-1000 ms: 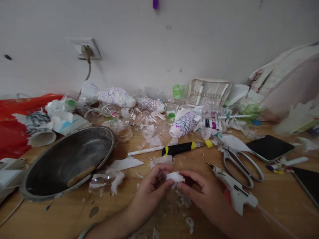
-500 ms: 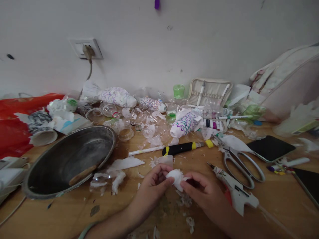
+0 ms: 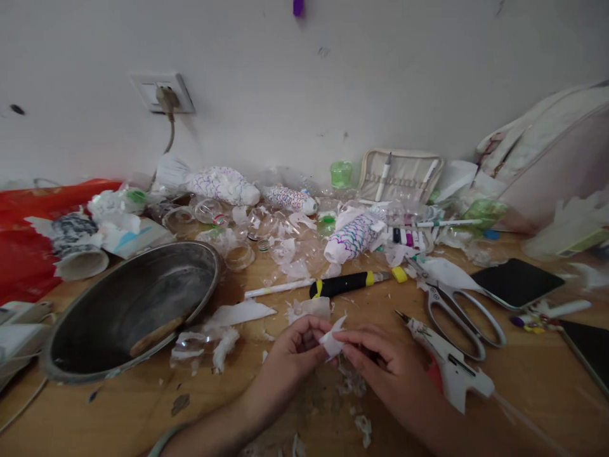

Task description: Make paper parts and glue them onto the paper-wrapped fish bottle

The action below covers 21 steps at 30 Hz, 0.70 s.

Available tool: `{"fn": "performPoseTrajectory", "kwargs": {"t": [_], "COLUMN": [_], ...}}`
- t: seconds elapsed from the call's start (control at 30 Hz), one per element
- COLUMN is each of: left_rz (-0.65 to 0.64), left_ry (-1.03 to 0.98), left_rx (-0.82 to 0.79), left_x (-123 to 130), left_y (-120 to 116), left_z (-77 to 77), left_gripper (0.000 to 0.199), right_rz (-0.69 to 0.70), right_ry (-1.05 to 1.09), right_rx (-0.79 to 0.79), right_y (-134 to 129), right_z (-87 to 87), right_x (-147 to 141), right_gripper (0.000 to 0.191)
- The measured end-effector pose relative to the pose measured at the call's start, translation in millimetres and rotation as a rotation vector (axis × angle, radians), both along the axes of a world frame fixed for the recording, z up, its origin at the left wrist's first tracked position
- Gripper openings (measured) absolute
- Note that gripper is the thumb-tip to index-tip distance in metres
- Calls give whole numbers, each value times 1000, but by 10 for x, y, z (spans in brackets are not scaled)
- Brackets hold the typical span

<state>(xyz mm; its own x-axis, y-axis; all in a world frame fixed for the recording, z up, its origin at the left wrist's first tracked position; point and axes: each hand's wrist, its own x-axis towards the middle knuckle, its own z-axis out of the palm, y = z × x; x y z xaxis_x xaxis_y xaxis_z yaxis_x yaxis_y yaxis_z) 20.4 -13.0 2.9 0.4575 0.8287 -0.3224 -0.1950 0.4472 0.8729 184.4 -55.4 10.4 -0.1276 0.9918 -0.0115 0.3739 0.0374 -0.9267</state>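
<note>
Between my two hands, low in the middle of the head view, is a small white piece of paper (image 3: 332, 343). My left hand (image 3: 297, 352) pinches it from the left with thumb and fingers. On the other side, my right hand (image 3: 378, 358) has thumb and fingertips closed on its right edge. Beyond the hands lies a black and yellow utility knife (image 3: 341, 284), its blade pointing right. A white glue gun (image 3: 450, 365) rests just right of my right hand, and grey-handled scissors (image 3: 459, 311) lie behind it.
A dark metal basin (image 3: 143, 298) stands at the left. Paper fish with coloured scales (image 3: 354, 238) lie among plastic bottle pieces (image 3: 285, 235) along the wall. An open pen case (image 3: 402, 174), a backpack (image 3: 556, 152) and a black phone-like slab (image 3: 518, 284) are at the right. Paper scraps litter the table.
The white paper between my hands has turned and now shows a narrower, pointed shape. My right fingers have moved left, closer to my left hand.
</note>
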Motion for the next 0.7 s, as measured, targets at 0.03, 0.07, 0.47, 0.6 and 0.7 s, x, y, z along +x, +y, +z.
{"fn": "performPoseTrajectory", "kwargs": {"t": [0.03,0.07,0.47,0.6,0.7], "left_rz": [-2,-6,-37,-86,-94], "left_ry": [-13,-24,141,231,350], "left_rx": [-4,-3,193,304,471], "left_x": [-2,-3,-31,-69,-104], "left_y": [1,2,-44,-75,-96], "left_z": [-1,0,68,68,54], "left_gripper": [36,36,20,11,15], "right_rz": [-2,-4,60,17,-63], "right_ry": [6,10,-182,-163,-163], "right_rx": [8,17,-7,-77,-86], "right_y": [1,3,12,8,-16], "right_z": [-3,-6,11,56,61], "right_x": [-1,0,25,19,-8], "right_gripper": [20,19,22,22,26]}}
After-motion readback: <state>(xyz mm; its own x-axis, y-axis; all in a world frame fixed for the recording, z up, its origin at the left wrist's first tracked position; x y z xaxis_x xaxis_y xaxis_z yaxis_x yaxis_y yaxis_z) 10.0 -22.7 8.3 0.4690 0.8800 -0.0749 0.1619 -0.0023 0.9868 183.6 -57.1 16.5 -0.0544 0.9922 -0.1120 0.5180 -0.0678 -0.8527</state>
